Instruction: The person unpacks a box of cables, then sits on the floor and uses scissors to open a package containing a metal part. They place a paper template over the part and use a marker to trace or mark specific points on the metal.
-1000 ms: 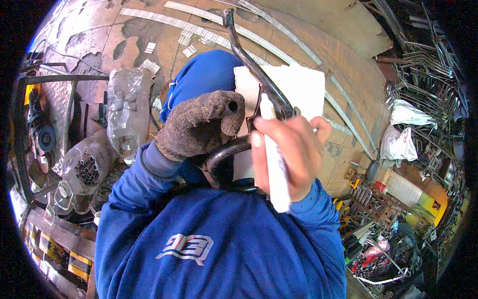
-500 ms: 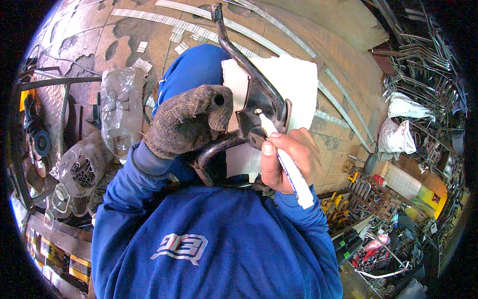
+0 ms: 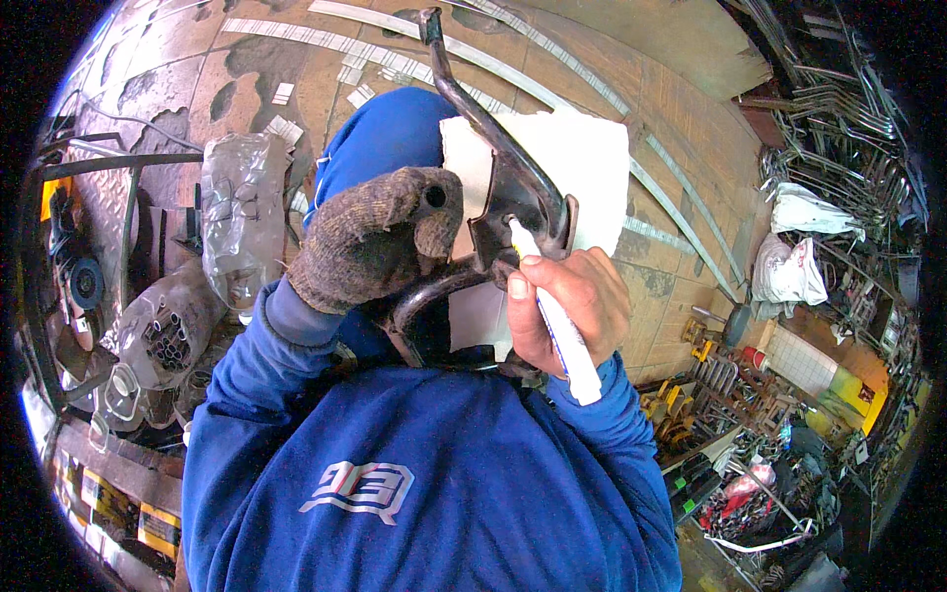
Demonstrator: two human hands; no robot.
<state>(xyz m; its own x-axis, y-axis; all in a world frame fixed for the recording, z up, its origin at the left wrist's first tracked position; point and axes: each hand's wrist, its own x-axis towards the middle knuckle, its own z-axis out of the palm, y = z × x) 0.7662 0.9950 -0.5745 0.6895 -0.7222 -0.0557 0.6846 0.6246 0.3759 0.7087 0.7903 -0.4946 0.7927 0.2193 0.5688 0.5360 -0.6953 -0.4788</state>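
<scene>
My bare right hand (image 3: 575, 306) is closed around a white marker pen (image 3: 564, 340). The pen's tip touches, or nearly touches, the bracket plate in the middle of a dark bent metal tube frame (image 3: 490, 128). This frame lies across my lap over a white sheet (image 3: 596, 163). My left hand (image 3: 380, 237), in a grey-brown knit glove, is curled up at the left of the bracket. A small round black spot shows between its fingers; what it holds there I cannot make out.
Clear plastic bottles (image 3: 168, 335) holding short tubes stand at the left, near an angle grinder (image 3: 81, 281). White strips (image 3: 681, 222) lie on the tiled floor. Bent metal rods (image 3: 838, 128) pile up at the right, with white bags (image 3: 789, 266) and yellow metal parts (image 3: 676, 400) nearby.
The pen has turned more upright, its rear end swinging left, and the tip has shifted slightly within the bracket. My right fingers have moved a little with it. The left hand is nearly still.
</scene>
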